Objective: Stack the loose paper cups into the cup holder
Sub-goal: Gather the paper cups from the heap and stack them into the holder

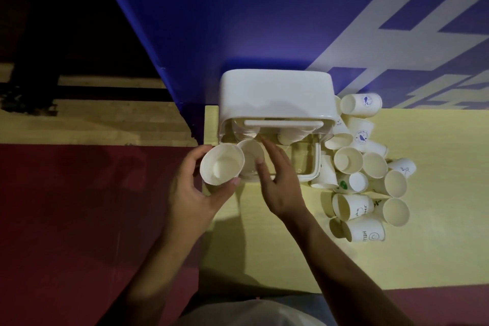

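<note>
Two cup stacks (248, 133) inside cup holder (275, 95); left hand (195, 188) grips cup (221, 164).

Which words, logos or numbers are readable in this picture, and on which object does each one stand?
"HEL": start of a cut-off word on the nearest lying cup, beside a smiley drawing.
Blue round logo with small ring text on the cup by the wall: too small to read.
Same blue logo on a second cup: unreadable.
Dark lettering on another lying cup: blurred, unreadable.
White cup holder: no text visible.
</note>
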A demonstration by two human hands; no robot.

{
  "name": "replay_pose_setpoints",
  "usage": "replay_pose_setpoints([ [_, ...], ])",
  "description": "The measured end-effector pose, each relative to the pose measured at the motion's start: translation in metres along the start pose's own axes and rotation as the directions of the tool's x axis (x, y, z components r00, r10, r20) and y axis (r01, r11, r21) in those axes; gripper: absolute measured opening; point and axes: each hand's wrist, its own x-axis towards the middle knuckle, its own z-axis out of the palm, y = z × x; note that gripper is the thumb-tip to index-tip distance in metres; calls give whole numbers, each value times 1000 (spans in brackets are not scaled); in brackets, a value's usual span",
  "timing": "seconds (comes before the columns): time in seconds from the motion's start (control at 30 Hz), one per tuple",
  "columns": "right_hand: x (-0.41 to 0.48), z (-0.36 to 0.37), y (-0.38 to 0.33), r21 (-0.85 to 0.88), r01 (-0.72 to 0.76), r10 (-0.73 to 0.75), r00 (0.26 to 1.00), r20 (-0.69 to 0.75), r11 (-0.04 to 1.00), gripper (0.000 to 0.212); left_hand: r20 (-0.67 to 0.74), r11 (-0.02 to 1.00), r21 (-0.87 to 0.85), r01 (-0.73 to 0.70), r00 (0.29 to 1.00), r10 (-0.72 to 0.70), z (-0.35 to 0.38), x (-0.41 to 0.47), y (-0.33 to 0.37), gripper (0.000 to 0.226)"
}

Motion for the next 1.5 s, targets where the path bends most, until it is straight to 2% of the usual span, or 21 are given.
replay_pose_setpoints([
  [0.07,-13,-11,-18,191,-37,56,994,-96,981,33,20,999,25,-49,999,48,8,0,6,71],
  [0.17,-19,-19,-34,335,17,21,994,-108,942,33,71,990,103,-92,994,85,26,5,12,72],
  [0.23,-16,-20,-34,305,39,-14,996,-84,952,34,93,987,122,-107,991,96,38,10,10,71],
  [0.37,-5,-17,-18,191,-21,25,1000,-18,981,37,124,985,149,-91,990,73,55,19,-7,70],
  [0.53,14,4,19,-52,-12,18,995,100,999,44,217,935,348,-71,976,-6,66,36,-47,78],
  [0.67,22,9,26,-15,-97,98,980,173,995,46,226,936,351,31,967,-117,66,37,-62,83],
  [0.83,28,-1,25,-27,-113,116,966,230,993,45,156,968,233,95,979,-134,73,30,-55,73],
  [1.0,33,-10,21,-66,-103,117,956,269,993,45,94,963,244,111,986,-137,80,28,-52,74],
  [1.07,29,-14,19,-41,-92,99,966,240,995,46,80,966,227,122,986,-144,80,26,-46,80],
  [1.17,13,-31,22,-8,-160,160,979,124,987,46,26,923,377,-75,997,70,76,4,-30,86],
  [1.23,-7,-51,32,11,-230,229,972,61,973,42,40,892,429,-146,989,142,82,-16,-17,87],
  [1.37,-54,-102,62,105,-355,365,925,-106,929,33,265,893,361,-270,947,179,129,-40,4,64],
  [1.5,-104,-155,91,215,-445,491,827,-274,870,36,539,869,324,-375,828,156,201,-51,28,53],
])
